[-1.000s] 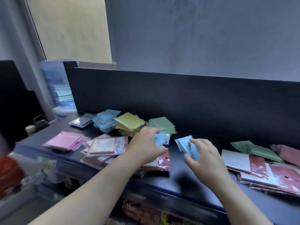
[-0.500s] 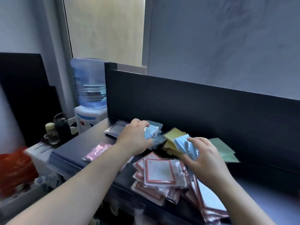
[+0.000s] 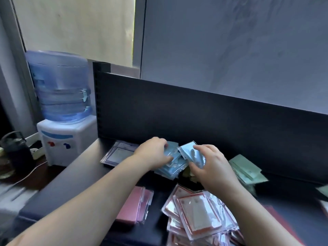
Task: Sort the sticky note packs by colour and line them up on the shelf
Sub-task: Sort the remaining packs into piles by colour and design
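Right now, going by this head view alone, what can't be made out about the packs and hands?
All in the head view:
1. Yellow packs: mostly hidden behind the right hand, which holds a blue pack; count unclear.
2. Blue pile: the left hand covers its top; whether its fingers grip or just press is unclear.
3. Orange-bordered packs: cut off by the bottom edge.
4. Green packs: blurred; edges indistinct.

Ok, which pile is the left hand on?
The blue pile: the left hand grips it, the right hand holds a blue pack beside it; the pink pile and green pile lie clear.
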A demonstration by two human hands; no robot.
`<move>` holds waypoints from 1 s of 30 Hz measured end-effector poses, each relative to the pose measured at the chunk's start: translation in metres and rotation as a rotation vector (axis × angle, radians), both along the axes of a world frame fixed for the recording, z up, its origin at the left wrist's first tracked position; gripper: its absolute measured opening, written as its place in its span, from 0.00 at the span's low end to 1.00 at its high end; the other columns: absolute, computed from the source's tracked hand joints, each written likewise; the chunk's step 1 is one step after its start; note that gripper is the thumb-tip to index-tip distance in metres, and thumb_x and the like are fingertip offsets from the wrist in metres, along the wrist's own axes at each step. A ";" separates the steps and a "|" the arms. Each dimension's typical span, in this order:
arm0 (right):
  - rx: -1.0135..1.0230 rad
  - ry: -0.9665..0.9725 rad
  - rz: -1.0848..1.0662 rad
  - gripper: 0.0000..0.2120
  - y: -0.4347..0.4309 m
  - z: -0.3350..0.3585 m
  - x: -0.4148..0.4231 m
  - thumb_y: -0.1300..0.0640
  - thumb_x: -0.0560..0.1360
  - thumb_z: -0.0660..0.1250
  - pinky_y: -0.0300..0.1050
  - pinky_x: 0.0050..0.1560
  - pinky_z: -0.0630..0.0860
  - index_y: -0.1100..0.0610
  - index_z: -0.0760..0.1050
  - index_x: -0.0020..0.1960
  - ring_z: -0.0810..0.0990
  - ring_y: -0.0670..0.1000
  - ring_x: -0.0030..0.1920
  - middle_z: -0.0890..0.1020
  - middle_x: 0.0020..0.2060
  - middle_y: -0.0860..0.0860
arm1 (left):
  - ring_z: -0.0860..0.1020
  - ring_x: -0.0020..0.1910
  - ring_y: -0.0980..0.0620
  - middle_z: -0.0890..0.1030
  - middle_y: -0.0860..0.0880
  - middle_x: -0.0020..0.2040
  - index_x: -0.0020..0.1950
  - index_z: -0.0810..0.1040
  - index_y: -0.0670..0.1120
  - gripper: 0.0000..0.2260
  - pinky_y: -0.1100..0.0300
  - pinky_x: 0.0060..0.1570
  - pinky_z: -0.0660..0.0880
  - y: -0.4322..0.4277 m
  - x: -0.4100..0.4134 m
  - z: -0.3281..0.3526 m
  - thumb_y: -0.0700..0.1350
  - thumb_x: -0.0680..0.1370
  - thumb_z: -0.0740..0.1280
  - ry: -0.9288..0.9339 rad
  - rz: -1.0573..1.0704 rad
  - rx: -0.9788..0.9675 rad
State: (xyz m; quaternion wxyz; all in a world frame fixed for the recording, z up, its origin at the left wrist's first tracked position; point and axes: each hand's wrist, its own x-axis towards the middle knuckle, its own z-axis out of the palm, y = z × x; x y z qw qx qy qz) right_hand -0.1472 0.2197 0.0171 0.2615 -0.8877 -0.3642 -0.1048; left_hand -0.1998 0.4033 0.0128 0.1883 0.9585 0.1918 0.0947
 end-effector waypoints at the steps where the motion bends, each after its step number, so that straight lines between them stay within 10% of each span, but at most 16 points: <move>1: -0.004 -0.001 -0.007 0.24 0.004 0.001 0.001 0.51 0.75 0.66 0.37 0.60 0.66 0.52 0.69 0.70 0.70 0.47 0.64 0.71 0.64 0.45 | 0.72 0.63 0.51 0.72 0.51 0.65 0.68 0.71 0.51 0.23 0.54 0.60 0.72 0.002 -0.002 -0.001 0.56 0.75 0.67 -0.006 -0.007 -0.013; 16: -0.294 0.058 0.078 0.29 0.079 -0.004 -0.002 0.44 0.75 0.65 0.46 0.69 0.64 0.52 0.64 0.73 0.65 0.53 0.70 0.66 0.71 0.50 | 0.71 0.66 0.51 0.72 0.52 0.67 0.70 0.68 0.53 0.21 0.55 0.62 0.70 0.025 -0.067 -0.008 0.53 0.77 0.62 -0.070 0.064 0.036; 30: -0.256 -0.067 -0.173 0.29 -0.110 0.009 -0.021 0.43 0.76 0.64 0.42 0.70 0.59 0.49 0.61 0.74 0.64 0.50 0.69 0.67 0.69 0.47 | 0.71 0.64 0.50 0.71 0.53 0.66 0.70 0.67 0.52 0.22 0.53 0.60 0.71 -0.123 -0.030 0.014 0.57 0.78 0.61 -0.157 -0.263 0.124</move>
